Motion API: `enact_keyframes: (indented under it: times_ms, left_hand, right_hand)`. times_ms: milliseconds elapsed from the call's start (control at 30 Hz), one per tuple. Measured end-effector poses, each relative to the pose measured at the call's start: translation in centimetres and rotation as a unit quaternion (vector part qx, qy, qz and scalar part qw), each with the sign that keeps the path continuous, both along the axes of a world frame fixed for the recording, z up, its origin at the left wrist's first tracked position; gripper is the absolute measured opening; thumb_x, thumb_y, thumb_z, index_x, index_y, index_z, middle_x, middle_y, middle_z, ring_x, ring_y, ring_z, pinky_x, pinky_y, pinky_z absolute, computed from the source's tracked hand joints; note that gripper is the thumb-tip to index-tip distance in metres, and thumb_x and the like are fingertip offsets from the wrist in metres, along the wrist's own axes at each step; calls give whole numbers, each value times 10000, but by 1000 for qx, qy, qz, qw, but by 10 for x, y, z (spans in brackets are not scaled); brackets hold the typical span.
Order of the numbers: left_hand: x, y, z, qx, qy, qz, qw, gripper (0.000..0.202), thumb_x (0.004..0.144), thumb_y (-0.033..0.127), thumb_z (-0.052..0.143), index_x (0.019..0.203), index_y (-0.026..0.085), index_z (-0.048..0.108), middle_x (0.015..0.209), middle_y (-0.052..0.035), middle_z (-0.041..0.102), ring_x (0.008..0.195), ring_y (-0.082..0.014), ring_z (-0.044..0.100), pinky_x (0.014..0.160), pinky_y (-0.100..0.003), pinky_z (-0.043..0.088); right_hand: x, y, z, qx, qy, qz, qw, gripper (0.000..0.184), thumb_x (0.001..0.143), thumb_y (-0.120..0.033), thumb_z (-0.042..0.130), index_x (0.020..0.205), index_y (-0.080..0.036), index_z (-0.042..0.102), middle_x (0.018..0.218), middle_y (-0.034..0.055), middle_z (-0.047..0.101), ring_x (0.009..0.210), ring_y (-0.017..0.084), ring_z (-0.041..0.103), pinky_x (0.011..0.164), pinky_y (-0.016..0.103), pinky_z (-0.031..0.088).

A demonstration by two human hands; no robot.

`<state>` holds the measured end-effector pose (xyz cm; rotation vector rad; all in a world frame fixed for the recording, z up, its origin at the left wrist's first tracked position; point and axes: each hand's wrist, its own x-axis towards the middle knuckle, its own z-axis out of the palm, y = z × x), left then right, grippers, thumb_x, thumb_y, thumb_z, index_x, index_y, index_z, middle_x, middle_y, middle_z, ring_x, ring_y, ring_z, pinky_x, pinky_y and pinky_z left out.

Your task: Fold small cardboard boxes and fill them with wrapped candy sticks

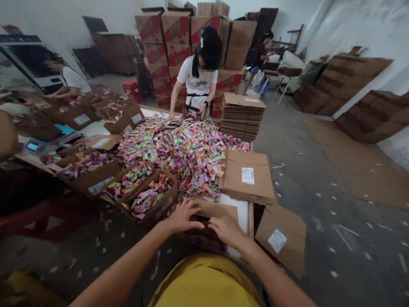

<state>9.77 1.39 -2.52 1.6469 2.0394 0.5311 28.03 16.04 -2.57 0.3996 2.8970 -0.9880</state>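
Note:
Directly before my body, at the table's near edge, is a small brown cardboard box [217,208] with a raised flap. My left hand [184,216] lies at its left side, thumb and fingers spread apart and touching the box. At the opening, my right hand [226,230] has its fingers bent over the box's near edge. Just beyond lies a big heap of small colorful wrapped packets [179,145]. To the left of my left hand stands an open box filled with packets [164,209]. The inside of the box between my hands is mostly hidden.
Flattened labelled cartons [231,183] lie to the right, with a taller stack [243,115] behind. Another carton [295,238] sits lower, beside the table. A person [200,76] works across the heap. More filled boxes and a scale [38,146] stand left.

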Motion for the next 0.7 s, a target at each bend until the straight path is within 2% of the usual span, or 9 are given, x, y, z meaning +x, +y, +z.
enact_keyframes:
  times_ms: [100,167,233,300,400,500,533,600,700]
  left_hand:
    - [0,4,4,-21,19,5,1000,638,758,734,538,1246,331,617,1397,-79,499,1322,-363,344,1039,-616,317]
    - [0,7,6,-23,36,3,999,620,778,731,512,1231,325,629,1372,-84,520,1304,-356,367,1041,-617,304]
    - [-2,10,5,-22,46,2,999,616,788,732,493,1218,316,638,1356,-86,532,1295,-357,376,1037,-621,296]
    - [-5,10,2,-25,44,0,999,641,774,745,498,1220,308,637,1367,-86,525,1299,-365,368,1034,-628,290]
    - [-9,7,-3,-21,31,-17,999,767,664,792,579,1258,307,609,1391,-87,501,1303,-371,354,1030,-613,306]
    - [-13,4,-5,-16,32,-31,999,828,597,797,634,1280,330,590,1400,-88,486,1298,-367,350,1026,-588,328]
    - [-14,4,-6,-22,35,-39,998,791,611,780,643,1273,349,593,1402,-80,483,1297,-363,351,1023,-578,336]
    - [-13,4,-5,-35,46,-56,997,671,673,710,662,1253,378,601,1407,-61,479,1292,-352,357,1010,-558,356]
    - [-8,6,-6,-15,74,-45,996,479,807,515,654,1254,364,571,1406,-32,488,1277,-305,385,982,-513,385]
  right_hand:
    - [-19,19,-10,-90,-62,19,994,309,877,-365,500,646,-180,588,584,-28,525,598,112,447,558,241,279]
    - [-28,32,-16,-140,-86,45,985,318,852,-358,511,599,-170,549,531,-57,426,547,92,367,523,232,256]
    - [-32,37,-17,-151,-87,60,983,301,841,-342,513,604,-163,563,539,-59,434,544,90,358,521,231,265]
    - [-31,33,-12,-156,-71,67,983,222,838,-298,506,725,-164,642,653,-38,564,615,104,439,571,231,314]
    - [-30,16,1,-140,-22,107,984,227,825,-256,536,980,-212,696,920,2,691,789,142,551,683,243,369]
    - [-41,4,3,-102,-58,130,985,207,843,-280,554,916,-188,724,890,36,721,754,155,585,663,250,378]
    - [-45,1,0,-92,-85,121,985,216,859,-277,538,888,-174,726,875,46,725,733,155,591,649,250,382]
    - [-52,-3,-7,-78,-115,96,986,231,880,-248,509,942,-163,716,942,67,729,764,165,612,661,251,403]
    - [-47,-13,-11,-14,-69,29,997,278,907,-174,433,1068,-147,657,1027,104,706,854,194,617,735,290,421]
